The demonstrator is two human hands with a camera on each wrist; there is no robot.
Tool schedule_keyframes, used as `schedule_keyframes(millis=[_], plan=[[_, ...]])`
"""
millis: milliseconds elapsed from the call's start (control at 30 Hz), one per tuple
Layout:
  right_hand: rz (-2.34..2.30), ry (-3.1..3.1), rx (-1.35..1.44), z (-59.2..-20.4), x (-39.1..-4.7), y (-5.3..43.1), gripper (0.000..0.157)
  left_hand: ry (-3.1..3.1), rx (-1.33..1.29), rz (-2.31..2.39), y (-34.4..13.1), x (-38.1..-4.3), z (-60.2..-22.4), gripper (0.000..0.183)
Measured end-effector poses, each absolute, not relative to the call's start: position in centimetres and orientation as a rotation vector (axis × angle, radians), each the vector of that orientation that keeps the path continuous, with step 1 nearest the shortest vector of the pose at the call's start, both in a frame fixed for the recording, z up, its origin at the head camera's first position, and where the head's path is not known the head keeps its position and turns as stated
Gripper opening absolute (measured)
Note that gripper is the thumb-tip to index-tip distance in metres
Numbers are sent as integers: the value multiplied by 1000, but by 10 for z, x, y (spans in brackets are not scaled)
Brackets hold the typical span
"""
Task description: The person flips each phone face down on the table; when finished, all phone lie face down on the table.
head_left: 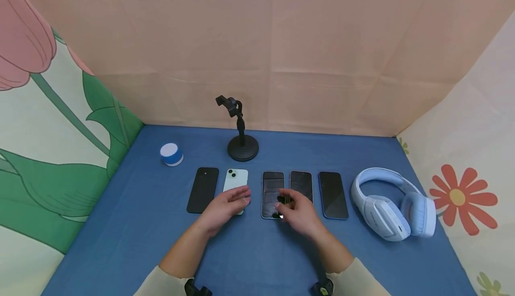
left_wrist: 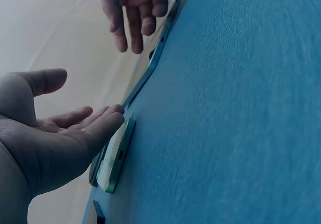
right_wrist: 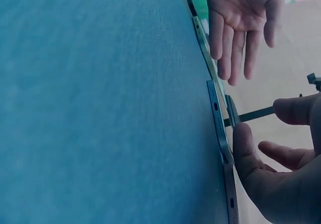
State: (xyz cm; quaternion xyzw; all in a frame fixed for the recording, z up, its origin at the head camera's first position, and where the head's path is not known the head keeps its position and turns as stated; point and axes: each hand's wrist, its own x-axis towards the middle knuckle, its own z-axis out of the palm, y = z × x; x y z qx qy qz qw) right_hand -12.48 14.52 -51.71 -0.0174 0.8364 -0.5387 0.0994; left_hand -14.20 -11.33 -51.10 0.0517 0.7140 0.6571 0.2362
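In the head view my left hand (head_left: 223, 207) is over the lower part of a pale mint phone (head_left: 235, 178), which lies back up with its cameras showing. Its fingers are extended, and the left wrist view shows the palm with nothing in it. My right hand (head_left: 302, 213) hovers by a dark-screened phone (head_left: 272, 183), fingers loosely bent and holding nothing. Close beside that one lies another dark phone (head_left: 301, 179), partly hidden by the hand. Seen from the right wrist, the right thumb and fingers (right_wrist: 245, 141) are apart.
A black phone (head_left: 202, 190) lies at the left of the row, a dark phone (head_left: 333, 195) at its right end. Light blue headphones (head_left: 384, 215) rest farther right. Behind stand a black stand (head_left: 243, 148) and a blue-and-white round container (head_left: 171, 154). Printed cloth walls surround the blue tabletop (head_left: 249, 260).
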Motion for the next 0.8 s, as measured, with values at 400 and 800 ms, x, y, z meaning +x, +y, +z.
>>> schedule_keyframes(millis=[400,800], plan=[[-1612,2463,6,-514,-119,154,50,1939,135,1799,-100,-142,-516,60],[-1611,2449,13,-517,-116,157,50,1869,150,1827,-91,-145,-518,59]])
